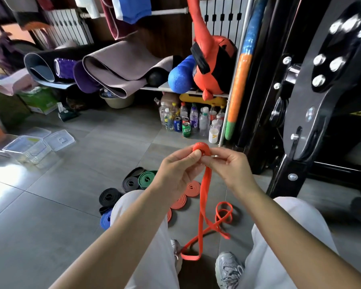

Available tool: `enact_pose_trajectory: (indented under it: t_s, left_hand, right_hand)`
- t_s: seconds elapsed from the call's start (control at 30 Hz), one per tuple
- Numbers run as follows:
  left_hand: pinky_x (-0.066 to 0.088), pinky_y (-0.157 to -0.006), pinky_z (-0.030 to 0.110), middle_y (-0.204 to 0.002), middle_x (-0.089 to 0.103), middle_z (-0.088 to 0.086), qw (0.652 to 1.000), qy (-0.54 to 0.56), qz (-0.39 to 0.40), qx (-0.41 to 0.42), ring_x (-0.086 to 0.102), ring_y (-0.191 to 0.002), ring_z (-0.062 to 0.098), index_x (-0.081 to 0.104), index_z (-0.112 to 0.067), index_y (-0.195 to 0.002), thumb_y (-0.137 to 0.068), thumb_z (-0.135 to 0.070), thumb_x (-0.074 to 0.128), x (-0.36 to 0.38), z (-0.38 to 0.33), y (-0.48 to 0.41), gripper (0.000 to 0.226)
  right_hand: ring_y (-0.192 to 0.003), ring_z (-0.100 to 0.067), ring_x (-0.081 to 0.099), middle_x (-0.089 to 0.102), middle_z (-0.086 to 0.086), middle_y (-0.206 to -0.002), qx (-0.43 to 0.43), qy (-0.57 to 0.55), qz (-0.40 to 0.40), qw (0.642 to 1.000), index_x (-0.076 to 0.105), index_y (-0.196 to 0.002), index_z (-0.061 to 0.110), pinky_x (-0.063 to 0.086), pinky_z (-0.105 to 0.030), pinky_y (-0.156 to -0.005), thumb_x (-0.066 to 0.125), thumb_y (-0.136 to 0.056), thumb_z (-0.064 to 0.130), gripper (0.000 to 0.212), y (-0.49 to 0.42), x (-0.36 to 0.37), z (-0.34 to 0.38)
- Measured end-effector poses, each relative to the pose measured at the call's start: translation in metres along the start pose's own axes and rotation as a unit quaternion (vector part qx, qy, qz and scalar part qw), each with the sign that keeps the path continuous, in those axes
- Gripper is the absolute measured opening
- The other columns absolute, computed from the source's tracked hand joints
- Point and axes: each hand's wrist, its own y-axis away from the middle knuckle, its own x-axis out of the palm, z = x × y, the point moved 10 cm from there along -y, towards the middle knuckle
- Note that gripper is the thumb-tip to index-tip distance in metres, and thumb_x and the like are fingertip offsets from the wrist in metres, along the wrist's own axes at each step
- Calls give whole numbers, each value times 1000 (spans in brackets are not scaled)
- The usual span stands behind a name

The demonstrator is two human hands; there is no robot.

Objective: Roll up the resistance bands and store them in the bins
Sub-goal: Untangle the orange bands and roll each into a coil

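Note:
My left hand (178, 174) and my right hand (230, 167) both pinch a small coil at the top of an orange resistance band (204, 197), held above my knees. The rest of the band hangs down and loops on the floor between my feet. Rolled bands lie on the grey floor beyond my left knee: black ones (109, 198), a green one (147, 179), a blue one (105, 220) and orange ones (192, 188). Clear plastic bins (27, 149) with a loose lid (59, 139) stand on the floor at the left.
A black weight machine (313, 105) fills the right side. A shelf with rolled yoga mats (113, 69) runs along the back wall. Several bottles and cans (188, 122) stand under it. My white trouser legs and grey shoes (228, 270) are at the bottom.

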Motion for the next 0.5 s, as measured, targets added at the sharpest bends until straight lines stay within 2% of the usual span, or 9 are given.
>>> enact_pose_trajectory:
  t_s: [0.1, 0.17, 0.2, 0.23, 0.3, 0.37, 0.4, 0.43, 0.5]
  left_hand:
    - [55, -57, 18, -78, 69, 3, 999, -5, -1, -38, 65, -66, 5, 66, -6, -103, -89, -7, 53, -7, 14, 0, 19]
    - [48, -53, 19, -79, 64, 1, 994, -105, -21, -35, 57, -67, 5, 67, -11, -104, -89, -11, 58, -17, 14, -1, 18]
    - [44, -52, 18, -81, 62, 1, 978, -205, -36, -6, 53, -65, 7, 68, -14, -101, -88, -12, 61, -22, 5, -2, 15]
    - [43, -52, 17, -85, 61, 0, 940, -336, -48, 41, 51, -64, 8, 68, -18, -100, -85, -15, 66, -22, -11, -2, 15]
    - [46, -62, 15, -98, 58, -5, 798, -588, -19, 131, 55, -69, 7, 64, -22, -110, -80, -22, 73, -4, -35, -1, 32]
    - [47, -74, 21, -103, 59, -4, 642, -748, 42, 162, 59, -79, 12, 63, -19, -114, -80, -27, 72, 19, -35, 1, 36]
    - [46, -76, 25, -100, 63, -1, 597, -783, 59, 164, 60, -83, 16, 65, -17, -108, -82, -26, 69, 25, -33, 2, 28]
    - [46, -77, 29, -95, 67, 2, 584, -793, 60, 164, 61, -84, 19, 68, -14, -102, -83, -25, 68, 26, -35, 2, 22]
    - [49, -78, 34, -88, 70, 3, 640, -748, 38, 169, 64, -83, 21, 72, -14, -95, -81, -20, 70, 21, -42, 0, 16]
  right_hand:
    - [-64, -3, 61, 69, 10, -69, -12, 58, 1, 998, 69, -83, 32, 52, -18, -64, 74, -77, 11, 22, 2, 2, -1]
    - [-68, -1, 64, 69, 13, -74, -30, 89, 15, 995, 69, -84, 35, 52, -17, -68, 74, -77, 15, 22, 4, 4, 3]
    - [-69, 3, 63, 68, 15, -75, -39, 109, 25, 993, 69, -85, 35, 50, -14, -68, 75, -76, 15, 22, 4, 3, 5]
    - [-69, 6, 61, 65, 16, -75, -47, 143, 37, 988, 71, -88, 32, 47, -10, -68, 75, -76, 14, 21, 4, 2, 6]
    - [-71, 0, 59, 58, 15, -75, -61, 247, 72, 965, 74, -93, 20, 44, -13, -68, 74, -78, 10, 19, 3, 3, 5]
    - [-73, -13, 58, 57, 10, -75, -85, 317, 101, 939, 75, -92, 15, 47, -27, -68, 73, -79, 12, 13, 4, 8, 7]
    - [-72, -16, 57, 58, 6, -75, -100, 327, 107, 934, 75, -90, 14, 47, -31, -67, 74, -78, 13, 11, 6, 11, 9]
    - [-71, -16, 57, 59, 4, -75, -109, 322, 105, 935, 75, -88, 15, 47, -33, -66, 74, -78, 14, 11, 6, 12, 11]
    - [-72, -11, 59, 62, 4, -77, -91, 274, 88, 954, 75, -88, 19, 48, -30, -69, 76, -77, 14, 13, 6, 9, 11]
